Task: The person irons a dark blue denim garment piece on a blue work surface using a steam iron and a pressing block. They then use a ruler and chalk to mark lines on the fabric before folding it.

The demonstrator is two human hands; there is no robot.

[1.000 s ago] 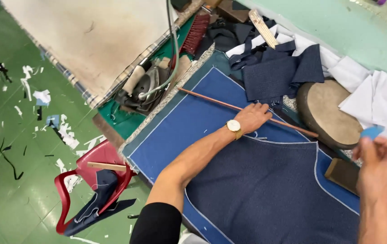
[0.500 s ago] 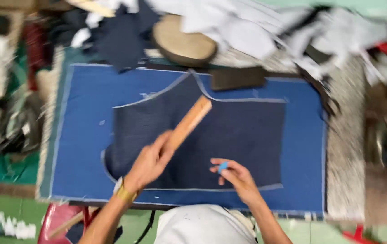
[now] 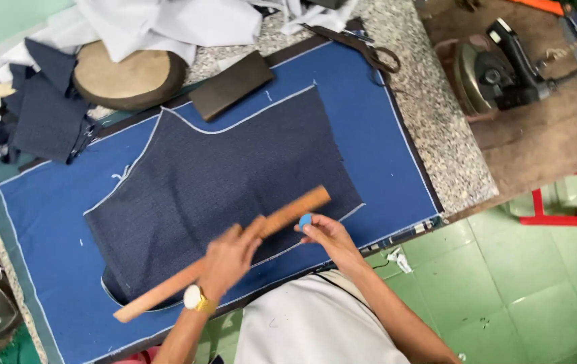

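Wooden ruler: long, flat, light brown, lying aslant on the dark cloth near the near edge of the desk, its far end up to the right, its near end down to the left over the blue cloth.
Left hand: wears a wristwatch; it lies over the ruler's middle, fingers closed down around it.
Blue chalk: small flat piece, just below the ruler's right end, touching or almost touching the dark cloth.
Right hand: fingers pinched together on the chalk.
Dark navy cloth piece: cut panel spread flat, white chalk lines along its edges, lying on the blue cloth.
Blue cloth: larger sheet under the panel, covering most of the desk, whose speckled top shows at the right.
Dark flat block: beyond the panel's far edge.
Round padded cushion: far left, next to white fabric and navy scraps.
Iron: far right, on a brown board.
Floor: green tiles, near right.
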